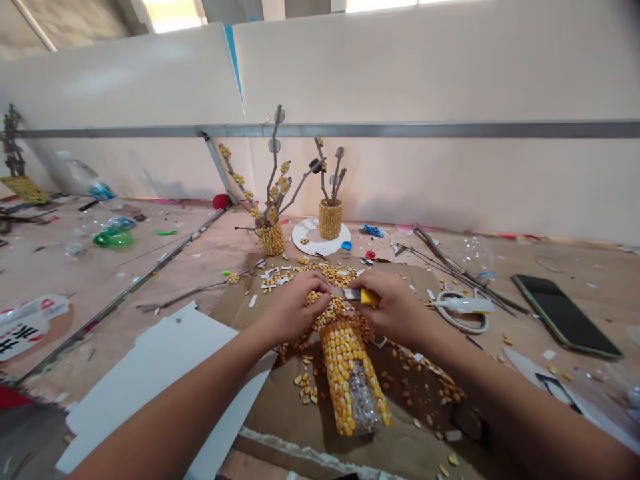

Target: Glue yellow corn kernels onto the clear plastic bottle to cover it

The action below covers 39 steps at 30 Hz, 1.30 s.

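The left hand (pixel 304 303) bends over loose corn kernels (pixel 336 311), fingers drawn together; whether they pinch anything is hidden from view. Opposite, the right hand (pixel 395 303) is closed on a small yellow tool (pixel 369 297), its flat, pale end pointing toward the left hand's fingertips. Just below and between the hands, a kernel-covered cylinder (pixel 334 377) lies at a slant, rows of yellow corn covering most of its side and a bare, clear strip showing toward the near end. Beneath it spreads a sheet of brown cardboard (pixel 273 417), scattered with kernels and pale scraps.

White sheets (pixel 165 373) lie under and beside the left forearm, overlapping the cardboard's edge. Near the right forearm, a white glue bottle (pixel 465 305) rests on a coiled white cable (pixel 479 329), with a dark-screened smartphone (pixel 565 313) farther right on the worktop (pixel 603 270). Long bare twigs (pixel 445 259) stretch behind them.

Beyond the hands stand two kernel-covered pots holding branches: the left pot (pixel 271 240) with tall stems dotted with corn clusters, the right pot (pixel 331 221) on a round white board (pixel 306 239). A blue bottle cap (pixel 347 246) sits at the board's edge. At far left, a clear plastic bottle (pixel 90 177) and a green bottle piece (pixel 114 235) lie before a pale partition (pixel 425 173).
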Motion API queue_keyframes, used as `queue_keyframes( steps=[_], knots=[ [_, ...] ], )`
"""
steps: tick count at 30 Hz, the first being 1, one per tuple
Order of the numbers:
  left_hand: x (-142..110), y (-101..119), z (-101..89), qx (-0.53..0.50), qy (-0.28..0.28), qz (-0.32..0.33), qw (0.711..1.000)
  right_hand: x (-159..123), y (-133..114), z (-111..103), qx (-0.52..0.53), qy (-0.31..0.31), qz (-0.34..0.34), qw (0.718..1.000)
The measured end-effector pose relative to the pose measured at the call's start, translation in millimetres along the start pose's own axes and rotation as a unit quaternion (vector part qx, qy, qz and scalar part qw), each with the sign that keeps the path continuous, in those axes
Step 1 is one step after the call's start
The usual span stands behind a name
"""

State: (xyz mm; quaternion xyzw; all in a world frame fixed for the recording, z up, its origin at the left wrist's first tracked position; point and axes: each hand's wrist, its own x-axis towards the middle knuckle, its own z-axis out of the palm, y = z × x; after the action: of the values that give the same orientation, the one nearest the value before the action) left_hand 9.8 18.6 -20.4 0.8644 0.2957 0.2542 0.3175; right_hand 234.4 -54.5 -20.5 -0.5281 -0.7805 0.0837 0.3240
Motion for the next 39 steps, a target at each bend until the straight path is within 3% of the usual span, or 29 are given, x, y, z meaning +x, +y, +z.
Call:
queue_keyframes(
  steps=[4, 10, 21, 25, 29, 34, 39],
  knots=[
    [-2.1, 14.9, 5.2, -0.138, 0.024, -0.036, 0.989, -1.5, -19.2, 9.8, 0.028, 0.054, -0.037, 0.998],
    [-4.4, 24.1, 6.3, -0.287, 0.026, -0.114, 0.951, -5.9, -26.6, 15.8, 0.03, 0.095, -0.066, 0.993],
    [-7.1, 24.7, -8.9, -0.354, 0.003, -0.129, 0.926, -4.0, -25.0, 10.0, 0.008, 0.067, -0.163, 0.984],
    [-8.4, 28.2, -5.6, -0.369, 0.009, -0.163, 0.915, -2.4, -26.1, 6.1, 0.042, 0.082, -0.116, 0.989],
    [-11.7, 32.2, -5.1, -0.393, 0.04, -0.199, 0.897, -1.0, -25.5, -5.4, -0.002, 0.1, -0.031, 0.995],
    [-17.4, 38.5, -4.7, -0.437, 0.052, -0.191, 0.878, -5.8, -28.0, -7.7, -0.056, 0.035, -0.037, 0.997],
    [-21.3, 46.1, -1.7, -0.451, 0.051, -0.178, 0.873, -9.1, -32.1, -1.8, -0.066, 0.033, -0.037, 0.997]
  ],
)
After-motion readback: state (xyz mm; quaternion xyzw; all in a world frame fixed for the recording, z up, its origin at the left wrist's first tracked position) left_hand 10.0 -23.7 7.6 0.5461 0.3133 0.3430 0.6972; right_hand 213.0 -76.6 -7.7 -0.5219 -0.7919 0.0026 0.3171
